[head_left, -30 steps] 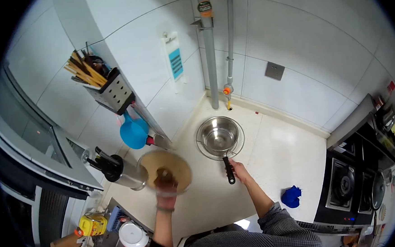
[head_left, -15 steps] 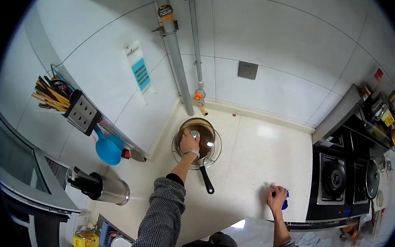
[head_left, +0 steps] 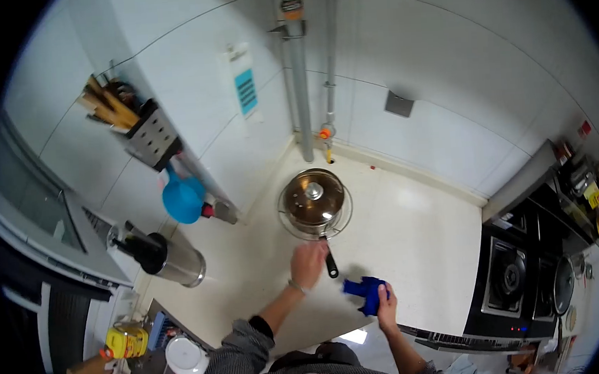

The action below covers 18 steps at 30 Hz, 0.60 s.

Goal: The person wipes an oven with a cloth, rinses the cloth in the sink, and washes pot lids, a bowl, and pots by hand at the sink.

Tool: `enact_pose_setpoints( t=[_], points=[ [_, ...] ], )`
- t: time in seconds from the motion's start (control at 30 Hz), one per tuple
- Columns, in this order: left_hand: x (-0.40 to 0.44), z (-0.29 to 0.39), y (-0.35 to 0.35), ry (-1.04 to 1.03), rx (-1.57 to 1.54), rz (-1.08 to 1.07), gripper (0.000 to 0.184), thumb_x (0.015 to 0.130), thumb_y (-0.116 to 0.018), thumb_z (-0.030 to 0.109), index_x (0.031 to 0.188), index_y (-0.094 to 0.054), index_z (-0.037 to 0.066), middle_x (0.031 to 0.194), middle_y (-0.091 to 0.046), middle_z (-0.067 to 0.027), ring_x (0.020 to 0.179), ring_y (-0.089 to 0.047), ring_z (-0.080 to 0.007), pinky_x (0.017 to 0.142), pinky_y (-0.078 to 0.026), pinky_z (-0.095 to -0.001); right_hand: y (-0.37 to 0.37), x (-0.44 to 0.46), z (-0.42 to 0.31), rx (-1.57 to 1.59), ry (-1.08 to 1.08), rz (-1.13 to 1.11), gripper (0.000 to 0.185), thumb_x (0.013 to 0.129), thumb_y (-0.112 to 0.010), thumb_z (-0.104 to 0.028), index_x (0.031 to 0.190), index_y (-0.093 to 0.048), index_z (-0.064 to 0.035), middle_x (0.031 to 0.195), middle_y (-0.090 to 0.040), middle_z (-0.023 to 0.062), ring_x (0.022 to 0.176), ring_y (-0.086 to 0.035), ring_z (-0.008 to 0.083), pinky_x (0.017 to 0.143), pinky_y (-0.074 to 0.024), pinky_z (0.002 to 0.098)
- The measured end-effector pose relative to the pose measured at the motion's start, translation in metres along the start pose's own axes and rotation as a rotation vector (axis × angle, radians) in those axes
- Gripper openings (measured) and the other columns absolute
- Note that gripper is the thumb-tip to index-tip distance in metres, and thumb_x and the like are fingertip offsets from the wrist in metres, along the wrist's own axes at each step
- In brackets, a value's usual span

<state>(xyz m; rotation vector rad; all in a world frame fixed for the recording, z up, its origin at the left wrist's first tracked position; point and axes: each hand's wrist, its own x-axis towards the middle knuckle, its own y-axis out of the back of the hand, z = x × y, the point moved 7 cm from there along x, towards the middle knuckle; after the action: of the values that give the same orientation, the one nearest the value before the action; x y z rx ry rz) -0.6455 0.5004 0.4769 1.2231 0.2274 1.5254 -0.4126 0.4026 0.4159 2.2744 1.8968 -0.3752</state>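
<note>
A small pan (head_left: 313,222) with a long black handle (head_left: 332,266) stands on a round wire rack (head_left: 349,217) on the counter. Its glass lid (head_left: 299,202) is on, with the silver knob upright. My left hand (head_left: 308,264) is just left of the handle, over the counter; motion smears its fingers, and I cannot tell whether it touches the handle. Near the counter's front, my right hand (head_left: 387,306) grips a crumpled, dark blue cloth (head_left: 370,295) at its right side. The cloth's loose part extends left toward the handle.
To the left are a steel knife holder (head_left: 182,264), a wall-hung utensil rack (head_left: 151,138) and a blue scoop (head_left: 182,199). A gas stove (head_left: 505,274) lies right. A white bowl (head_left: 186,357) and yellow bottle (head_left: 125,341) sit lower left; pipes (head_left: 299,84) run up the corner.
My left hand has let go of the lid's knob and come down beside the handle. My right hand has lifted the blue cloth and moved left. The view has shifted.
</note>
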Motion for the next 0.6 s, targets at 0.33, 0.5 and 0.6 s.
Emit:
enact_pose_setpoints(
  t=[0.33, 0.5, 0.6],
  points=[
    [-0.143, 0.078, 0.120, 0.746, -1.635, 0.131, 0.052, 0.100, -0.039, 0.015, 0.148, -0.020, 0.009, 0.150, -0.026, -0.0070, 0.137, -0.025, -0.0183, 0.112, -0.020, -0.0302, -0.210, -0.099, -0.035, 0.545, -0.135, -0.500, 0.048, 0.093, -0.050, -0.037, 0.127, -0.045, -0.0033, 0.109, -0.059, 0.0125, 0.094, -0.059, 0.0215, 0.086, -0.0476, 0.0343],
    [-0.210, 0.077, 0.191, 0.494, -1.003, 0.073, 0.060, 0.100, -0.038, 0.022, 0.150, -0.008, 0.009, 0.156, -0.011, -0.0071, 0.141, -0.017, -0.0234, 0.114, -0.015, -0.0362, -0.250, -0.152, 0.017, 0.222, -0.452, -0.456, 0.043, 0.089, -0.051, -0.052, 0.094, -0.055, -0.0092, 0.076, -0.057, 0.0048, 0.060, -0.058, 0.0192, 0.053, -0.0487, 0.0315],
    [-0.248, 0.085, 0.250, 0.415, -0.308, 0.008, 0.067, 0.096, -0.048, 0.026, 0.149, -0.012, 0.009, 0.155, -0.014, -0.0110, 0.141, -0.019, -0.0306, 0.114, -0.017, -0.0395, -0.273, -0.158, 0.094, 0.303, -0.383, -0.565, 0.042, 0.093, -0.041, -0.054, 0.089, -0.053, -0.0146, 0.084, -0.058, 0.0037, 0.058, -0.056, 0.0174, 0.051, -0.0482, 0.0328]
  ],
)
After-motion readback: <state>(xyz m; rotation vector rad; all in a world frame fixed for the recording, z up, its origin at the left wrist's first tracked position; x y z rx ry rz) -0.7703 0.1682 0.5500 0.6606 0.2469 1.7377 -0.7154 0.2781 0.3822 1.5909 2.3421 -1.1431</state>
